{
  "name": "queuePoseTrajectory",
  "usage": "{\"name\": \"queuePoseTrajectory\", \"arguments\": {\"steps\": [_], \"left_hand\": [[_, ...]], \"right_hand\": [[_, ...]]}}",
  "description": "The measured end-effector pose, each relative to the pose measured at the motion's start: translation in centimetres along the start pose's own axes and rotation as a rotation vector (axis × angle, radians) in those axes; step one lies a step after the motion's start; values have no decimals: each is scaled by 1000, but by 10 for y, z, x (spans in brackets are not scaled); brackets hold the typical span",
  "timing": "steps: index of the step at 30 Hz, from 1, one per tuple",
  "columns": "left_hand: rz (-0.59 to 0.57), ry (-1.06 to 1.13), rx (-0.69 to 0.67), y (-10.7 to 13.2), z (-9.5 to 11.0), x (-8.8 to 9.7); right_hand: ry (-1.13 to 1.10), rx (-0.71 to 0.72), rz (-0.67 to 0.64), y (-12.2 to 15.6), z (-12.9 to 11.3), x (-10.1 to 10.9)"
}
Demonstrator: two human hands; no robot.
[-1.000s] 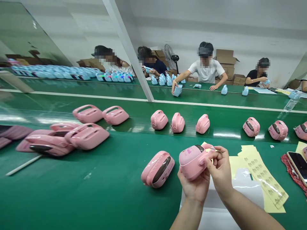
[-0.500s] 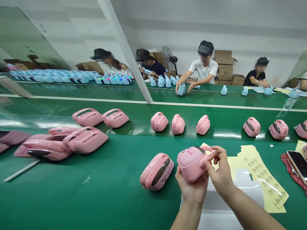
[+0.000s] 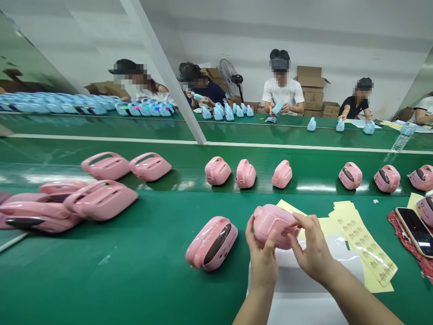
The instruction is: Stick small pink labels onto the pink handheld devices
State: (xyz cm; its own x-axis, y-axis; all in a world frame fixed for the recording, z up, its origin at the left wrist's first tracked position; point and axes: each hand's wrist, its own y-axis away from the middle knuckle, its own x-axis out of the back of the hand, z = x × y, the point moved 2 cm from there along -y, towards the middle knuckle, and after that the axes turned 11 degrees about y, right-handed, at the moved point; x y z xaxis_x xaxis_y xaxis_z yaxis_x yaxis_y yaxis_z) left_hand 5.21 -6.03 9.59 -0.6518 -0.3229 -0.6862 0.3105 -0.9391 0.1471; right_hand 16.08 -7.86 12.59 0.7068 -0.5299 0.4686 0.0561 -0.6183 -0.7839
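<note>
A small pink plastic device with a carrying handle (image 3: 278, 221) is tilted in both hands, its underside or back with small dark print facing me. My left hand (image 3: 261, 255) grips its left end, thumb across the near face. On the right end, the fingers and thumb of my right hand (image 3: 311, 243) close around the edge. Left of my hands, a matching pink device (image 3: 212, 243) with a dark glossy window rests on the green table. Under my forearms lie white sheets (image 3: 304, 289), with yellow sticker sheets (image 3: 367, 241) to the right.
Several pink devices (image 3: 246, 174) stand spaced along the green conveyor strip ahead; more are piled (image 3: 101, 201) at left. A phone (image 3: 414, 231) lies on red cloth at right. Co-workers across the line handle blue devices (image 3: 277, 109). A white post (image 3: 165, 72) slants upward beyond.
The held device has been turned over, from its printed front and handle to the face with small print. My left hand shifted from beneath it to its left end. The view swung slightly right.
</note>
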Motion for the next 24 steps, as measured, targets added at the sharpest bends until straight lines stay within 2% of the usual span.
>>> {"name": "queuePoseTrajectory", "arguments": {"steps": [5,16,21,24], "left_hand": [[-20,-59,4,3,0,-2],[-19,-61,25,4,-1,-8],[-41,-72,44,5,-1,-8],[-47,-86,50,6,1,-8]], "right_hand": [[76,87,-41,-1,3,0],[154,154,27,2,2,-2],[127,194,6,-1,5,-1],[58,208,-54,-9,9,3]]}}
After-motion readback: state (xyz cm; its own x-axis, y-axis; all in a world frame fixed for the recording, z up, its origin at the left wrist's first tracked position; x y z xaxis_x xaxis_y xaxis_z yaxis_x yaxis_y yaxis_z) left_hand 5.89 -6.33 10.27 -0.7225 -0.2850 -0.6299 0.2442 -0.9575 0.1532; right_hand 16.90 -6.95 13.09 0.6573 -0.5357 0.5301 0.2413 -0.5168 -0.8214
